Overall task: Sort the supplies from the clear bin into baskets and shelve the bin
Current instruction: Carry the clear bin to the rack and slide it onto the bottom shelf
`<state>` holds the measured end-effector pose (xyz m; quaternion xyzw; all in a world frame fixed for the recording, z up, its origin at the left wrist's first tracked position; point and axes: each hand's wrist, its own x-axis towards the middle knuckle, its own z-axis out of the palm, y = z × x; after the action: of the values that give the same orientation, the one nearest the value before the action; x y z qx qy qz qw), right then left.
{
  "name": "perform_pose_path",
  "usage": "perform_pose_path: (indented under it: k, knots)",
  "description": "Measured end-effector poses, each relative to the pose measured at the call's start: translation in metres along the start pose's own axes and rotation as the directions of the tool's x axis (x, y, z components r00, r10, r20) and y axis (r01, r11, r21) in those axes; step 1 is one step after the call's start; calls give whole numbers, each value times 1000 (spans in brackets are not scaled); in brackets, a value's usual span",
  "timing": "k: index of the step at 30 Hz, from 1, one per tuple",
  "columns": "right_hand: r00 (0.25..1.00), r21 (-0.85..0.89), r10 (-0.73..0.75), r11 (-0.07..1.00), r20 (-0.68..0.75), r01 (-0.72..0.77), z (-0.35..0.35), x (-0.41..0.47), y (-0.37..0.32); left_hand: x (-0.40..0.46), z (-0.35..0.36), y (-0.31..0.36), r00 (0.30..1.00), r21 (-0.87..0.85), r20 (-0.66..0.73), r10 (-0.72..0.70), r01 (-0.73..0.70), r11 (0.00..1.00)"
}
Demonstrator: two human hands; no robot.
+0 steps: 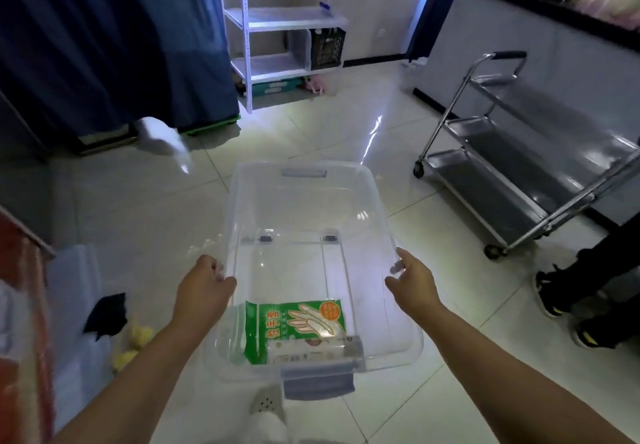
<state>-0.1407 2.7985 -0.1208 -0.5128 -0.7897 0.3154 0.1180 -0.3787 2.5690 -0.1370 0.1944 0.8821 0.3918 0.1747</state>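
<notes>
I carry the clear bin point(304, 201) in front of me above the tiled floor. My left hand point(204, 282) grips its left rim and my right hand point(412, 281) grips its right rim. Inside, against the near wall, lie a green packet of gloves point(294, 319) and a clear wrapped roll point(311, 348). The bin's grey latch handle point(318, 383) hangs at the near end. A white shelving unit point(280, 24) stands ahead by the far wall, with a black crate point(327, 48) and a clear container on its lower shelf.
A steel three-tier trolley point(512, 173) stands at the right, and another person's legs and shoes point(568, 291) are just behind it. A dark counter runs along the right wall. Blue curtains hang at the left. A white basket point(74, 291) with black and yellow items sits at lower left.
</notes>
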Motion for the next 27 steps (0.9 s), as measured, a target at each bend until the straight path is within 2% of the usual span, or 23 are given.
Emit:
perform_pose_path:
  k: [7, 12, 19, 27]
  knots:
    - [987, 117, 151, 983, -48, -145, 10, 145, -48, 160, 19, 60, 999, -4, 29, 30, -30, 1000]
    - [980, 156, 198, 969, -28, -192, 28, 257, -65, 274, 53, 89, 998, 19, 60, 15, -16, 1000]
    - [983, 188, 173, 965, 61, -181, 53, 447, -105, 442, 92, 143, 998, 101, 39, -46, 41, 994]
    - [991, 179, 100, 977, 93, -115, 63, 640, -194, 612, 98, 200, 993, 50, -52, -110, 113, 992]
